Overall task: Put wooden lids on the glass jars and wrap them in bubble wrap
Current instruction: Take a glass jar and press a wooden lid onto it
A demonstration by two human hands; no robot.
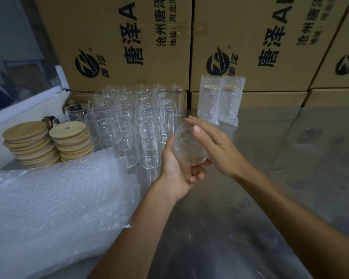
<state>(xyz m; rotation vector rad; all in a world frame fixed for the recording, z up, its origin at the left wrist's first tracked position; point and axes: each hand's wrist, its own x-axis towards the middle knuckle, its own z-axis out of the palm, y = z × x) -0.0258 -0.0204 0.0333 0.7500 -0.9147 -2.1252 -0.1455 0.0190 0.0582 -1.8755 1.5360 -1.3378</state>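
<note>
Steel tabletop (270, 178), stacked cardboard boxes (129, 47) behind it. Cluster of empty glass jars (133, 121) stands mid-left, no lids on. Two wrapped jars (220, 101) upright at the back right, wooden lids visible through the bubble wrap. Left hand (177, 174) holds one open glass jar (187, 146) tilted, fingers curled under its base, thumb up the side. Right hand (214, 146) lies flat against the jar's right side, fingers straight and together. Two stacks of wooden lids (48, 143) far left, top lid has a straw hole. Bubble wrap pile (54, 208) front left, just beside the jars.
</note>
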